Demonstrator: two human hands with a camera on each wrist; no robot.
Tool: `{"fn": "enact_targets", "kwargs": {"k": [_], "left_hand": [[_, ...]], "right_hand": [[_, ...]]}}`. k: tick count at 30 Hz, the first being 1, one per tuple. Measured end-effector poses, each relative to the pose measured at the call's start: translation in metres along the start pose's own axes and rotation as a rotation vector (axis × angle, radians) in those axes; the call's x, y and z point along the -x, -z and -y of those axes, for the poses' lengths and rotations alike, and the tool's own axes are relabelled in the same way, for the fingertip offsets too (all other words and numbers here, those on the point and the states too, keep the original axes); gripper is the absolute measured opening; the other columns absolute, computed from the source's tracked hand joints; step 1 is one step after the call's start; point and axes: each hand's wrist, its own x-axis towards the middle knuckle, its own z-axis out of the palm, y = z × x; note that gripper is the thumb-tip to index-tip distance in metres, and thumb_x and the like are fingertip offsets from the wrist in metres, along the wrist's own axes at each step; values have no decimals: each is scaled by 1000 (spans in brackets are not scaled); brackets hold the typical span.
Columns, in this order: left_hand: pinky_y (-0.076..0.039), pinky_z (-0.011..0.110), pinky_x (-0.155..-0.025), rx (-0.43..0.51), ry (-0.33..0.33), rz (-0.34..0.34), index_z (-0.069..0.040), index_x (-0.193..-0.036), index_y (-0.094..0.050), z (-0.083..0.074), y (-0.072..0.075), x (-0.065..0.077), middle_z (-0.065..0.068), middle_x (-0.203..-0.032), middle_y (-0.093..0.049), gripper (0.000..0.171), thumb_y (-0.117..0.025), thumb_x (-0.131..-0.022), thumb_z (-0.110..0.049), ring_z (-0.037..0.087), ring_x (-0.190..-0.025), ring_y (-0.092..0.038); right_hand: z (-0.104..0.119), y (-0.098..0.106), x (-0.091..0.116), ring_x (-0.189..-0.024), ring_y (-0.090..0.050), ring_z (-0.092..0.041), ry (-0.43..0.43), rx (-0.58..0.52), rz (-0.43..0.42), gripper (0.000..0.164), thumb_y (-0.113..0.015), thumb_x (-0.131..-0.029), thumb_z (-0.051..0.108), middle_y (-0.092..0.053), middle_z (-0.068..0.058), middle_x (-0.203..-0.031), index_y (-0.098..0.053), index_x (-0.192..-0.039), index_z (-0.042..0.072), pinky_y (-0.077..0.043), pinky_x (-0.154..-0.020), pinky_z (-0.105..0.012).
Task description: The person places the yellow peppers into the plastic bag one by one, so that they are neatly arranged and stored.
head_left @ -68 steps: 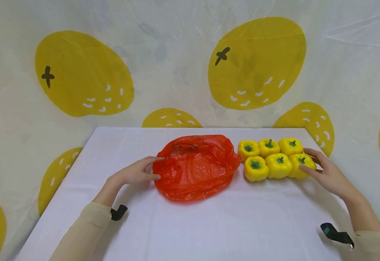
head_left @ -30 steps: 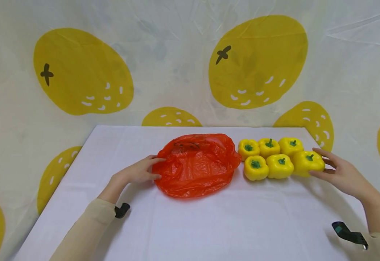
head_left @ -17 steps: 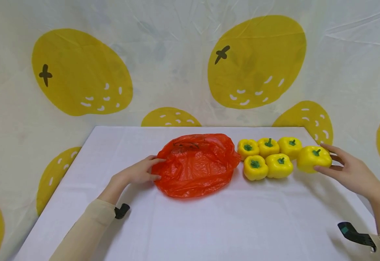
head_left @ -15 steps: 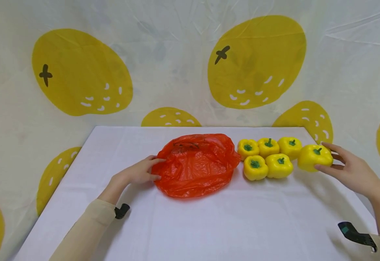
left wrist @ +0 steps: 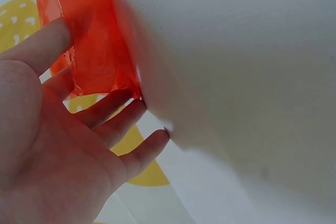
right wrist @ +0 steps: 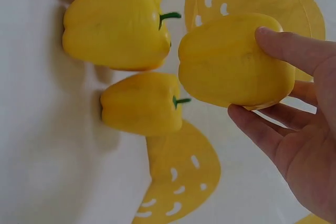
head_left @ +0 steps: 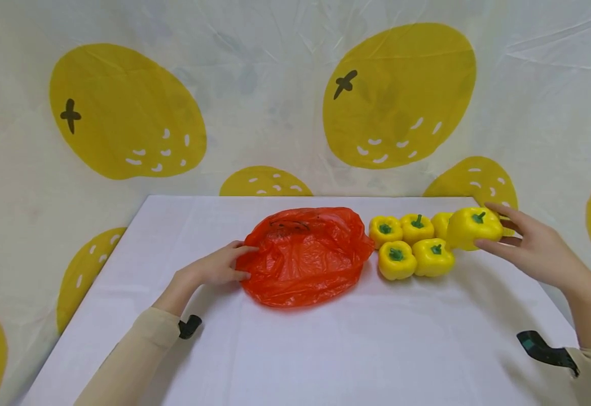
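Observation:
In the head view my right hand [head_left: 539,245] grips a yellow bell pepper [head_left: 470,230] by its right side, thumb in front and fingers behind. It is raised off the table, green stem up, and partly covers the back right pepper [head_left: 440,224]. The right wrist view shows the lifted pepper [right wrist: 226,64] between thumb and fingers. At the centre lies a crumpled red plastic bag [head_left: 305,259], its mouth spread wide. My left hand [head_left: 214,265] touches the bag's left edge with loosely spread fingers; the left wrist view has the thumb overlapping the red film [left wrist: 94,51].
Several more yellow peppers stand in two rows right of the bag, including a front left one [head_left: 397,260] and a front right one [head_left: 433,257]. They sit on a white-covered table [head_left: 295,355]. Behind hangs a white curtain [head_left: 265,101] printed with yellow fruit.
My right hand has taken the front right pepper out of its row, first rightward, then up and back leftward over the back right pepper. The left hand and bag have hardly moved.

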Motion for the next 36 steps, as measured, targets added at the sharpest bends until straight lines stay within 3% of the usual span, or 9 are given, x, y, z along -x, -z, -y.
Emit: {"fn": "enact_targets", "kwargs": {"k": [7,14,15,16,19,21,22,23,36], "left_hand": [[-44,60,-107,5,7,3,-12,-153,-49,-1,1,0,22,-156,-35,63,-73,-95,-20,42,-140,-39],[-42,60,-108,-7,-1,3,-12,-153,-49,-1,1,-1,21,-156,-36,63,-73,-95,-20,41,-140,-39],[-42,60,-108,-8,-2,4,-12,-153,-49,-2,1,-1,21,-156,-36,63,-73,-96,-20,41,-140,-39],[-42,60,-108,-9,-2,4,-12,-153,-49,-2,1,-1,21,-156,-36,63,-73,-96,-20,41,-140,-39],[-42,60,-108,-12,-11,7,-12,-153,-49,-4,1,-1,21,-156,-36,63,-73,-96,-20,41,-140,-39],[-42,60,-108,-13,-17,7,-12,-153,-49,-5,1,-2,21,-156,-36,63,-73,-96,-20,41,-140,-39],[-42,60,-108,-14,-22,7,-12,-153,-49,-5,0,-2,21,-156,-36,63,-72,-96,-20,41,-140,-39],[-42,60,-108,-16,-26,9,-12,-153,-49,-5,0,-3,21,-156,-36,63,-72,-96,-20,41,-140,-39],[-40,62,-109,-22,-24,20,-12,-153,-49,-7,1,-5,22,-155,-36,62,-72,-96,-20,42,-140,-39]], "right_hand": [[24,-5,-12,-130,-41,-56,85,-37,15,83,-77,-95,26,-38,-30,-154,-30,-160,4,-35,-76,5],[44,-22,-28,-129,-47,-53,191,-48,11,76,-81,-91,19,-45,-23,-150,-41,-154,2,-36,-80,3],[48,-24,-29,-129,-47,-52,193,-37,13,76,-81,-91,21,-46,-23,-150,-41,-154,3,-43,-85,-3],[51,-26,-30,-128,-48,-51,193,-25,13,76,-81,-91,23,-46,-22,-149,-42,-153,4,-42,-86,-3],[61,-33,-34,-130,-47,-50,193,-9,28,78,-81,-92,29,-46,-21,-151,-41,-155,5,-54,-97,-33],[67,-36,-37,-131,-47,-47,197,-15,38,78,-80,-92,31,-46,-19,-151,-40,-155,7,-51,-99,-55],[69,-38,-39,-132,-47,-47,201,-17,41,78,-80,-92,31,-46,-19,-152,-40,-156,7,-51,-98,-54],[72,-39,-40,-132,-47,-46,205,-19,44,78,-79,-92,30,-46,-19,-152,-40,-156,7,-48,-97,-63],[99,-68,-57,-134,-46,-45,279,-89,101,78,-79,-93,29,-43,-16,-156,-39,-157,8,-50,-97,-62]]}}
